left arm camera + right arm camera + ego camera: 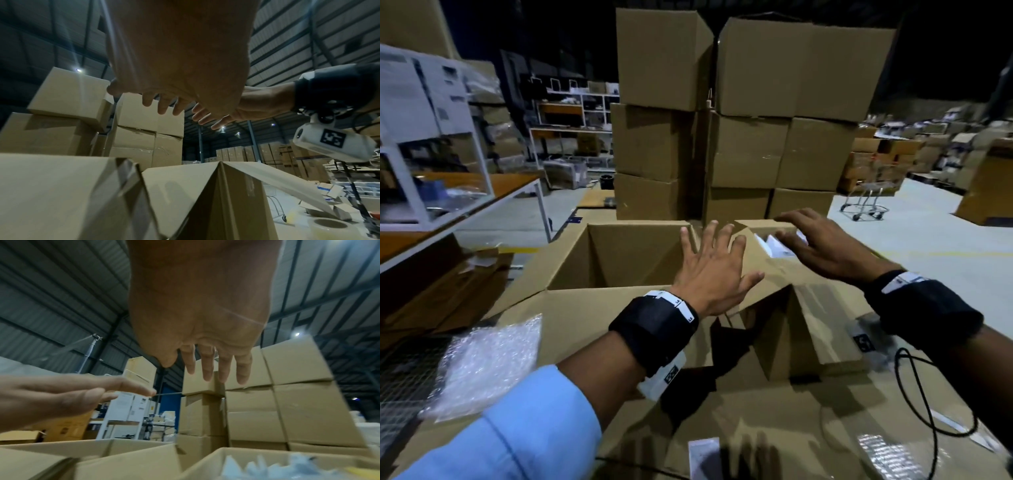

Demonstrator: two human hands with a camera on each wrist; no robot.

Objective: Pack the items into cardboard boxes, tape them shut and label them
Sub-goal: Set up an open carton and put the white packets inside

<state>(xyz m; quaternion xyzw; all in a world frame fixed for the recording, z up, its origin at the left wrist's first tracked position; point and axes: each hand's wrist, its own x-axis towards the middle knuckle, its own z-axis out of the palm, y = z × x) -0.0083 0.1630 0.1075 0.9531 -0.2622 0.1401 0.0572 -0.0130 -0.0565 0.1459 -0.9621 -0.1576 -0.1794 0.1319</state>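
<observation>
My left hand hovers palm down with fingers spread over a raised cardboard flap between two boxes. To its left stands an open cardboard box whose inside looks bare. My right hand reaches flat over the box to the right, where white packets show below the fingers. Seen in the wrist views, the left hand and the right hand hold nothing, fingers straight. The packets are blurred in the right wrist view.
A sheet of bubble wrap lies at the near left. A tape roll sits on the cardboard at the right. A tall stack of sealed boxes stands just behind. A table is at the left, a trolley at the far right.
</observation>
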